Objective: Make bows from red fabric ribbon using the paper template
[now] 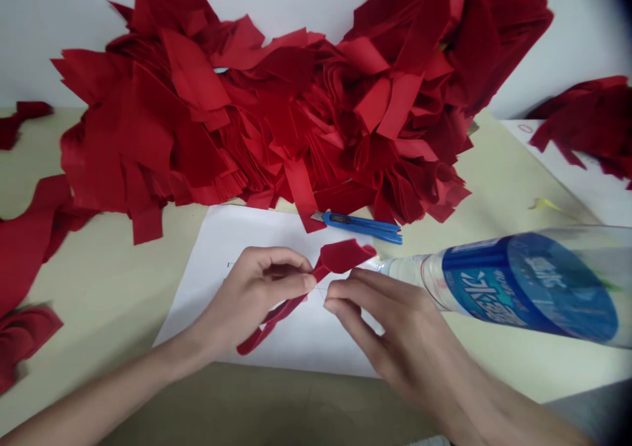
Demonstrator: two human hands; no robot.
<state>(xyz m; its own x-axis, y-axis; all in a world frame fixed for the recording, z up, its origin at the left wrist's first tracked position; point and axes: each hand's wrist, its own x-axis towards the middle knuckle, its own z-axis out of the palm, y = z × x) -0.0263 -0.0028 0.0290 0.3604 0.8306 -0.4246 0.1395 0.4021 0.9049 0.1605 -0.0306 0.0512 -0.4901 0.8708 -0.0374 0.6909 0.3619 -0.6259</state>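
My left hand [257, 288] is closed in a pinch on a folded red fabric strip [340, 256] that trails down to the lower left over a white paper sheet [232, 235]. My right hand [380, 314] sits just right of it, fingertips pinched together close to the left thumb; a very fine thread seems to run between the two hands, too thin to be sure. The strip's upper end fans out toward a plastic bottle's neck.
A large heap of red fabric pieces [276, 104] fills the back of the pale table [108, 281]. A blue utility knife [363, 225] lies at its front edge. A clear bottle with a blue label [518, 281] lies on its side at right. More red scraps [29, 248] lie at left and far right.
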